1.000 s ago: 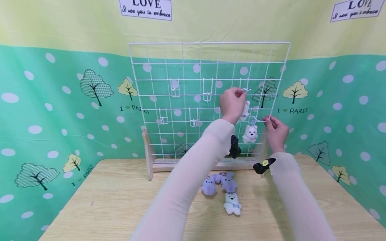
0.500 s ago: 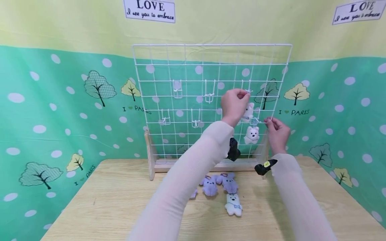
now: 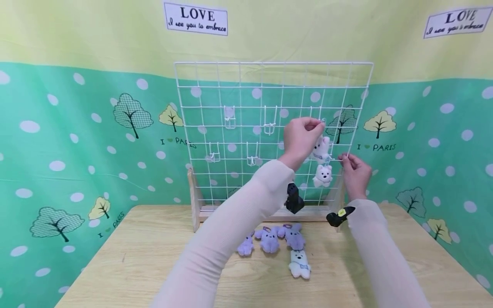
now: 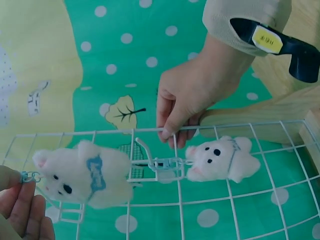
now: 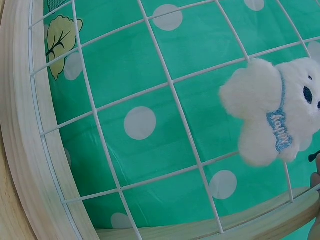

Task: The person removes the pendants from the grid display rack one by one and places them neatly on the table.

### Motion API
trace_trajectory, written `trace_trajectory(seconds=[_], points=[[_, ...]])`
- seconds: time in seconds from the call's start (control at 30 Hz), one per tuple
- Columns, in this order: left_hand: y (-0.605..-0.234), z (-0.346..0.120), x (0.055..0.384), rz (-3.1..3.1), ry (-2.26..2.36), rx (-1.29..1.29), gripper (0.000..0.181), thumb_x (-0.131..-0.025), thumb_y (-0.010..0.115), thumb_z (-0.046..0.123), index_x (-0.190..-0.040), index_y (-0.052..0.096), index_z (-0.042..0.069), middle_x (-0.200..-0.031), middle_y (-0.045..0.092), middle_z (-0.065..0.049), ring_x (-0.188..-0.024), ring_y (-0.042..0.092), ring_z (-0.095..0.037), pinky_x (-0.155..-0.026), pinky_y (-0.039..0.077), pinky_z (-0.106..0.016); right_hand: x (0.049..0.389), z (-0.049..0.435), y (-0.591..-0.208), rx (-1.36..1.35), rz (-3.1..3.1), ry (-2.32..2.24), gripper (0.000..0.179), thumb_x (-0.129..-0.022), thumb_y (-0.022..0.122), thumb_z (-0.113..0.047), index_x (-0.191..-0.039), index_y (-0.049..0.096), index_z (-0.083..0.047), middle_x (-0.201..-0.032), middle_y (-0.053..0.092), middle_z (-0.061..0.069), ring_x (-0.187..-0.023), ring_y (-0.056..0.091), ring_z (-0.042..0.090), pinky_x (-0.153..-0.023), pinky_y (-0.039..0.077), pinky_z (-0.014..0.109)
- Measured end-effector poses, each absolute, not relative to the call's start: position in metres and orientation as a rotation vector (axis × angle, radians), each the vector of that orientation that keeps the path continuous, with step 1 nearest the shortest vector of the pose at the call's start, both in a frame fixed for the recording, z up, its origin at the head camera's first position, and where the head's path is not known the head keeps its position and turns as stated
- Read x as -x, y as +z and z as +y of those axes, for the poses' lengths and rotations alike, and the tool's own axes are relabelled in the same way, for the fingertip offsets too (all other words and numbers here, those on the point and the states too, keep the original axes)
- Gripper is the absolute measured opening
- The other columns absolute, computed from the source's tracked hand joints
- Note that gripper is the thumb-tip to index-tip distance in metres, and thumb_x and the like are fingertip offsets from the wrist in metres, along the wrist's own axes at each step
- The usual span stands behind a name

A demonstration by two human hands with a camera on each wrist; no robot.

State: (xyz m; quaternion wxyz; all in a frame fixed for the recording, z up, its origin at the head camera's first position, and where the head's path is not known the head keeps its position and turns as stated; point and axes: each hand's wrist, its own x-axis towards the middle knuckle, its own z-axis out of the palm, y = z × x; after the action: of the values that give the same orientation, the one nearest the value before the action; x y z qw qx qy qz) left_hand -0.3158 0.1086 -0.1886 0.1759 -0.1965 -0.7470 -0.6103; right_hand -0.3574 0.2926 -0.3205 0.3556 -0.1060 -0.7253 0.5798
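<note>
My left hand [image 3: 302,139] pinches the light-blue clasp and chain of a white plush dog keychain [image 4: 90,175], which dangles in front of the white wire grid [image 3: 283,63]. An upper right hook [image 4: 70,215] shows beside this plush in the left wrist view. Below it, a second white plush dog keychain [image 3: 322,176] hangs from a lower hook [image 4: 160,170]. The right hand [image 3: 356,173] grips the grid's right edge wire between thumb and fingers. In the right wrist view, a white plush dog [image 5: 270,110] with a blue lettered scarf is partly cut off.
Other hooks [image 3: 269,127] on the grid's left and middle bear nothing. Wooden feet [image 3: 194,201] carry the grid on the wooden table [image 3: 127,256]. Before it lie three purple plush keychains [image 3: 269,240] and a white plush dog [image 3: 299,265]. A patterned cloth [image 3: 77,128] stands behind.
The upper plush dog and my left hand have shifted slightly right and down, and more of the plush shows. My right hand stays on the grid edge. The head view has tilted up slightly.
</note>
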Motion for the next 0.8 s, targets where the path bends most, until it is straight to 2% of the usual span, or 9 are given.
trace_trajectory(seconds=[0.47,0.8], points=[[-0.208,0.077,0.299,-2.077,-1.850,0.681,0.014,-0.088,0.067,0.020,-0.096,0.072,0.010,-0.086,0.069,0.004,-0.076,0.061,-0.005,-0.066,0.052,-0.017,0.358,0.293,-0.324,0.240,-1.840,1.504,0.036,-0.093,0.056,-0.033,-0.119,0.063,-0.009,-0.114,0.067,0.002,-0.101,0.063,0.006,-0.090,0.048,0.019],[-0.234,0.052,0.276,-2.097,-1.954,0.723,0.010,-0.088,0.067,0.019,-0.094,0.071,0.011,-0.083,0.067,0.003,-0.077,0.061,-0.010,-0.071,0.053,-0.024,0.358,0.292,-0.323,0.242,-1.833,1.504,0.034,-0.093,0.057,-0.031,-0.119,0.064,-0.009,-0.114,0.068,0.002,-0.101,0.064,0.007,-0.090,0.048,0.019]])
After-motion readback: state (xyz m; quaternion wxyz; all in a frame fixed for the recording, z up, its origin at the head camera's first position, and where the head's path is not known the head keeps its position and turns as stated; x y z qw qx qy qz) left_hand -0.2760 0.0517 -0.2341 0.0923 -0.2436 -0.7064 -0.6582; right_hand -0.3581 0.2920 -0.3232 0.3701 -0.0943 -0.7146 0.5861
